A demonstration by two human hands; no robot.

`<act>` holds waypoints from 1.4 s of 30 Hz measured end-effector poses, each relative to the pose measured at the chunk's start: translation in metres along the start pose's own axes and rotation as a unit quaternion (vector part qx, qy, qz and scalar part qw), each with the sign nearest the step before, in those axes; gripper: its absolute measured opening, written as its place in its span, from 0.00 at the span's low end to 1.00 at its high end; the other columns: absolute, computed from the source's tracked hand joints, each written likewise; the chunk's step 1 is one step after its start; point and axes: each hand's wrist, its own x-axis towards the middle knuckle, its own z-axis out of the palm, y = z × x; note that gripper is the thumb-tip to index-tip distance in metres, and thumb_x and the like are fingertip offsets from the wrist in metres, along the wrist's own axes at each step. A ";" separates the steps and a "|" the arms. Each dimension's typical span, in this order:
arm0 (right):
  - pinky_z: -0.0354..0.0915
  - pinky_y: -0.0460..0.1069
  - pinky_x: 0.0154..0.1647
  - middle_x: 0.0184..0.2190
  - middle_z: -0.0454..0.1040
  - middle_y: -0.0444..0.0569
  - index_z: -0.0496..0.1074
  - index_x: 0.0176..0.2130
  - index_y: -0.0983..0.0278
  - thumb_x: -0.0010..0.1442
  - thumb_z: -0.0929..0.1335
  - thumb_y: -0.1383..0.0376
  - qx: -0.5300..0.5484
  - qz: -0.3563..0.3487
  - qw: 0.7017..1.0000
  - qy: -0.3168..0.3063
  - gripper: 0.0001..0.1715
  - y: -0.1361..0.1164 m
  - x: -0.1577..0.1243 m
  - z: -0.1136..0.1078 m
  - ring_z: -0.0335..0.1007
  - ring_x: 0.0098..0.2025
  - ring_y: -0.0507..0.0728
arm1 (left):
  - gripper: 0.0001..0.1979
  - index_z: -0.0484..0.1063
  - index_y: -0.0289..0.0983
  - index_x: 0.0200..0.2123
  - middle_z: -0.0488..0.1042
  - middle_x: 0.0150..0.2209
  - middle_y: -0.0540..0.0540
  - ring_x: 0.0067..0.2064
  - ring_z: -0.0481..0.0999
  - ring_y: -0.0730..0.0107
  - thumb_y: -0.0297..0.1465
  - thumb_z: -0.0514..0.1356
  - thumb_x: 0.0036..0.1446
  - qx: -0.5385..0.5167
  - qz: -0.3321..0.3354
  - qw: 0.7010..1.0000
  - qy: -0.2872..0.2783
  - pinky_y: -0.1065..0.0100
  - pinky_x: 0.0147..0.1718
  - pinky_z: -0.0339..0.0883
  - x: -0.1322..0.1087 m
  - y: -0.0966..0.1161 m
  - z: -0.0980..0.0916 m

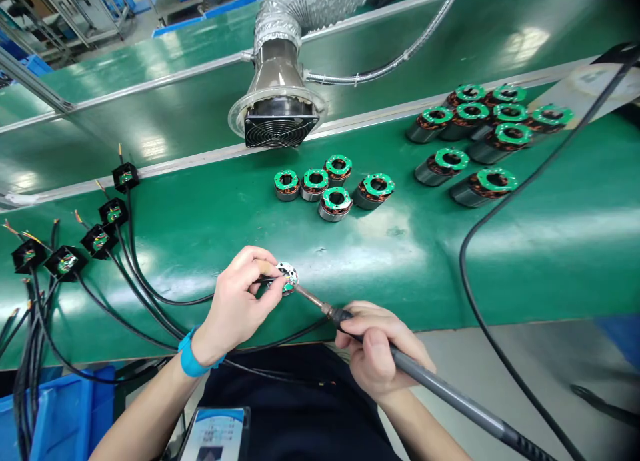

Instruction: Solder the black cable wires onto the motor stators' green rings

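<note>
My right hand (383, 347) is wrapped round the grey handle of a soldering iron (435, 381). Its metal tip meets the right side of a motor stator (290, 286) with a green ring-shaped circuit board on top. From the left, my left hand (243, 291) pinches the end of a black cable (264, 280) against that board, thumb and forefinger closed. The fingers partly cover the board, and the wire ends at the joint are too small to make out. A blue band circles my left wrist.
Several stators (336, 203) stand behind my hands, with more at the back right. Black housings (65, 262) with cables lie at the left. A fume extractor (281, 121) hangs at the back. The iron's cord (467, 267) loops across the right side; a blue bin (65, 407) is below left.
</note>
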 end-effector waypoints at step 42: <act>0.74 0.53 0.28 0.19 0.70 0.39 0.77 0.37 0.60 0.71 0.62 0.68 0.010 0.026 1.000 -0.011 0.15 -0.002 0.010 -0.002 0.68 0.18 0.53 | 0.07 0.78 0.36 0.34 0.74 0.39 0.49 0.31 0.67 0.78 0.19 0.64 0.61 0.052 -0.024 0.986 -0.160 0.72 0.28 0.59 0.026 0.010 -0.022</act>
